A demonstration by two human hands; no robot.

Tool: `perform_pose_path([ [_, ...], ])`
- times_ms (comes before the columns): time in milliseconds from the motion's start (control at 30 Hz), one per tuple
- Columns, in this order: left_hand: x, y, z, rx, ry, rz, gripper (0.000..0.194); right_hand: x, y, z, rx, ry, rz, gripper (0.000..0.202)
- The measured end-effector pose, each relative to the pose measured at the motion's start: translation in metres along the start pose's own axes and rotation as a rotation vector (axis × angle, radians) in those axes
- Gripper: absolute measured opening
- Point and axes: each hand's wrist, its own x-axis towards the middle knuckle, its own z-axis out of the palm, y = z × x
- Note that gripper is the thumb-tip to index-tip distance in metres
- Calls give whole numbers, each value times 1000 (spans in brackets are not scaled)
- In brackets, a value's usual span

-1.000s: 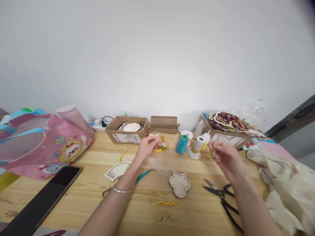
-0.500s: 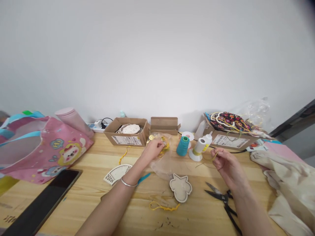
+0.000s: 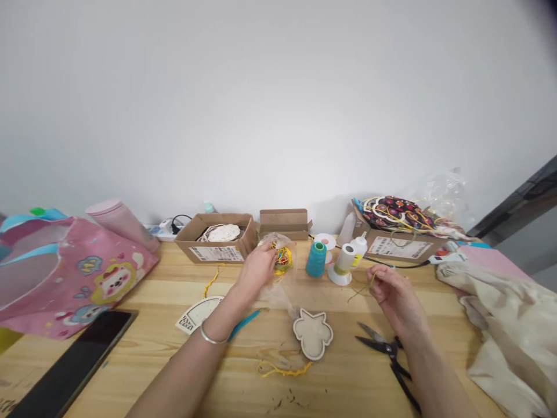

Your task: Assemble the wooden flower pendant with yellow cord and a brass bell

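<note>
My left hand reaches over a clear plastic bag, its fingers closed at the bag's upper left edge. Tangled yellow and red cords show inside, right beside the fingertips. My right hand is raised over the table's right side, pinching a thin olive cord whose loose end hangs to the left. A wooden flower-shaped piece with a braided yellow cord lies in front. Black-handled scissors rest with their blades apart below my right hand.
Behind stand a cardboard box of wooden pieces, a teal thread cone, a white spool and a glue bottle. A fan-shaped piece, phone and pink bag are left; beige cloth lies right.
My left hand has shifted left across the plastic bag, and more of the coloured cords shows. My right hand still holds the olive cord. The view has moved slightly.
</note>
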Motion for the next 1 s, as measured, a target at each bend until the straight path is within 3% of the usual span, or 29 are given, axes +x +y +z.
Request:
perform_pose_path([
  [67,-9,4,-8,6,25,1,21,-1,1,1,-28,-10,4,8],
  [167,-23,22,-11,-164,200,28,23,-4,0,8,-95,-64,20,11],
  [267,-30,53,-4,-379,158,135,20,-10,-4,21,-157,-133,31,13],
  [333,-31,74,2,-468,96,135,19,-15,-10,30,-171,-176,21,13],
  [400,-33,90,8,-700,-48,95,23,-19,-17,36,-163,-220,4,12],
  [533,-46,103,15,-1369,-641,-70,38,-23,-29,38,-159,-271,0,13],
  [600,-54,100,16,-1533,-830,-189,39,-23,-32,30,-169,-254,-3,12],
  [667,-60,92,15,-1533,-859,-269,35,-22,-33,18,-203,-235,-2,12],
  [800,-63,73,12,-1237,-707,-277,28,-20,-30,-6,-470,-262,-22,12],
  [867,-62,68,11,-1072,-671,-194,28,-20,-23,-7,-693,-215,-165,13],
  [933,-60,67,10,-913,-649,-102,26,-22,-12,2,-832,-186,-399,17],
  [1000,-57,69,12,-796,-607,-36,24,-25,0,19,-884,-361,-495,21],
])
